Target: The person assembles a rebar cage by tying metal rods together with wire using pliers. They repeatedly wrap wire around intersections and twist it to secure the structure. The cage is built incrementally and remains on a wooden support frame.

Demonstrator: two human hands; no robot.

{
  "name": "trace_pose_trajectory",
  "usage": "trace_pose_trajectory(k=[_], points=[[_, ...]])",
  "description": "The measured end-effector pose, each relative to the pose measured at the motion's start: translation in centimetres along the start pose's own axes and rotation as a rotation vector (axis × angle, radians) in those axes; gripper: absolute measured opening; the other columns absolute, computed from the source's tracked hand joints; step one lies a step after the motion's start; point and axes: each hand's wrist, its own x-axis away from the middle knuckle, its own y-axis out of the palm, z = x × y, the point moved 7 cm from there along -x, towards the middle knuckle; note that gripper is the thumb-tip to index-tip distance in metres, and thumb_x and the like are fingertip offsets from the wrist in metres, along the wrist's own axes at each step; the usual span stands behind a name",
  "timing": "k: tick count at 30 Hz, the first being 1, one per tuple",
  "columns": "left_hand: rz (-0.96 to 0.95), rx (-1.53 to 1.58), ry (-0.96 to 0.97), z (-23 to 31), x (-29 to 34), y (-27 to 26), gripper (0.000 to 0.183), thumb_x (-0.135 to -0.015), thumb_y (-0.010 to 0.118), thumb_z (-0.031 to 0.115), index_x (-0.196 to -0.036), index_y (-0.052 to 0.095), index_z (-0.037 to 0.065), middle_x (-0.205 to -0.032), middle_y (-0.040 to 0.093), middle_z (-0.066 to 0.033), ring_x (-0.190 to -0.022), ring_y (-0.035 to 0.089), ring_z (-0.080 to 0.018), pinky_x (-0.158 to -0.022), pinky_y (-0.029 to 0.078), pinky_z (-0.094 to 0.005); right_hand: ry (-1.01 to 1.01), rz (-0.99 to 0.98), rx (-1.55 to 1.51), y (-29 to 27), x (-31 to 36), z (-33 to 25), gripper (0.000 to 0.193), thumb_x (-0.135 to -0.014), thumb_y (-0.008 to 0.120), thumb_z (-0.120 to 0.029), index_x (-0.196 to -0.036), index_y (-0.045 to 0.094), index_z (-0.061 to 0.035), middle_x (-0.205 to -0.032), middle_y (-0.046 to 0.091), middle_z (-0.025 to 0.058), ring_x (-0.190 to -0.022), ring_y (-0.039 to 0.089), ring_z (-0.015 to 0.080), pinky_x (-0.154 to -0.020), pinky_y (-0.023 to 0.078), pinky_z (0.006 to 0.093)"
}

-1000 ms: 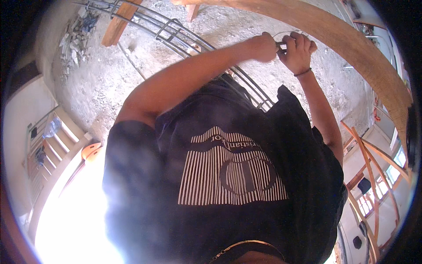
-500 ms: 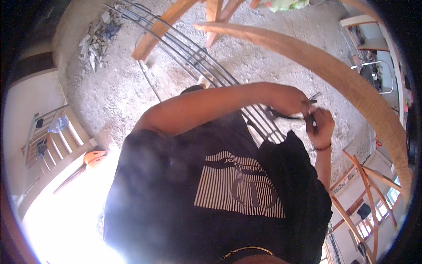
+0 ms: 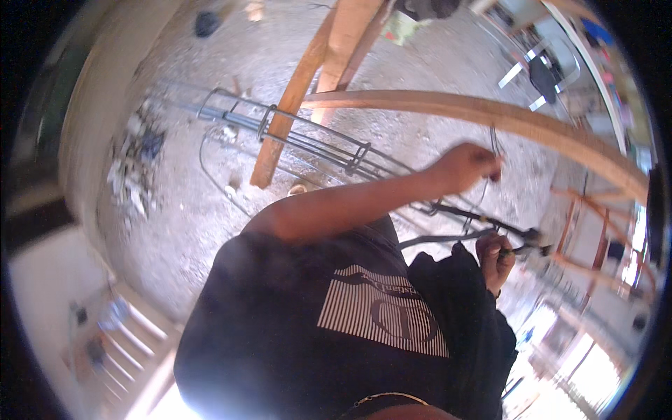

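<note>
My left arm reaches across to the right, and the fingers of my left hand [image 3: 472, 168] are closed at a thin dark wire [image 3: 494, 138] that hangs by the curved wooden beam. Lower down, close to my body, my right hand [image 3: 494, 259] is wrapped round a dark pincer-like tool [image 3: 521, 231]. Its long black arms spread to the left, and its exact form is partly hidden by the hand. Beneath my left forearm runs a long cage of steel reinforcing bars [image 3: 315, 143], with square stirrups around the bars.
A wooden beam [image 3: 448, 105] curves across the far right side. Wooden posts [image 3: 290, 119] cross the cage. Rubble [image 3: 133, 168] lies on the rough floor at the left. A chair [image 3: 542, 77] stands at the far right, and a slatted wooden frame [image 3: 133, 350] at the lower left.
My hands have come apart: the left is up by the wire near the beam, the right lower with the pincer-like tool. The whole view has turned, showing more of the cage.
</note>
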Motion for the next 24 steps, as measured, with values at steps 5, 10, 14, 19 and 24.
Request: trace_pose_trajectory(k=[5, 10, 14, 19, 24], points=[[-0.335, 0.313, 0.027, 6.6, 6.0, -6.7, 0.030, -0.105, 0.051, 0.029, -0.103, 0.064, 0.003, -0.094, 0.070, -0.0115, -0.078, 0.068, -0.0181, -0.075, 0.057, -0.0341, -0.031, 0.325, -0.398, 7.0, 8.3, -3.3, 0.046, -0.099, 0.057, -0.049, -0.092, 0.055, -0.0041, -0.074, 0.048, 0.0028, -0.055, 0.045, 0.0119, -0.050, 0.034, 0.0271], [-0.093, 0.235, 0.306, 10.9, 8.4, -10.1, 0.027, -0.105, 0.051, 0.027, -0.103, 0.063, 0.003, -0.092, 0.069, -0.0104, -0.078, 0.070, -0.0211, -0.073, 0.058, -0.0350, -0.098, 0.495, -0.152, 11.6, 12.8, -8.4, 0.051, -0.102, 0.054, -0.045, -0.118, 0.059, 0.0036, -0.078, 0.062, 0.0091, -0.059, 0.057, 0.0162, -0.055, 0.041, 0.0274], [0.129, 0.075, 0.338, 10.3, 11.6, -17.3, 0.031, -0.105, 0.052, 0.034, -0.098, 0.059, 0.005, -0.082, 0.058, -0.0041, -0.075, 0.056, -0.0146, -0.068, 0.047, -0.0287, 0.125, 0.679, -0.135, 10.2, 15.7, -7.1, 0.041, -0.105, 0.052, -0.034, -0.118, 0.060, 0.0039, -0.069, 0.055, 0.0018, -0.059, 0.051, 0.0096, -0.054, 0.038, 0.0252], [0.179, 0.298, 0.007, 4.5, 17.0, -24.2, 0.032, -0.104, 0.052, 0.037, -0.096, 0.055, 0.006, -0.072, 0.040, 0.0008, -0.067, 0.040, -0.0117, -0.063, 0.036, -0.0296, 0.185, 0.937, 0.059, 5.1, 16.2, -1.1, 0.031, -0.105, 0.051, -0.027, -0.114, 0.066, -0.0005, -0.069, 0.046, -0.0060, -0.060, 0.042, 0.0021, -0.054, 0.036, 0.0229], [0.285, 0.021, -0.353, -1.1, 21.3, -24.0, 0.036, -0.107, 0.045, 0.037, -0.101, 0.056, 0.003, -0.073, 0.045, -0.0001, -0.067, 0.046, -0.0111, -0.060, 0.040, -0.0273, 0.123, 1.044, 0.479, 2.3, 11.3, 7.0, 0.030, -0.101, 0.054, -0.028, -0.108, 0.070, -0.0037, -0.087, 0.070, 0.0132, -0.075, 0.065, 0.0290, -0.072, 0.050, 0.0369]])
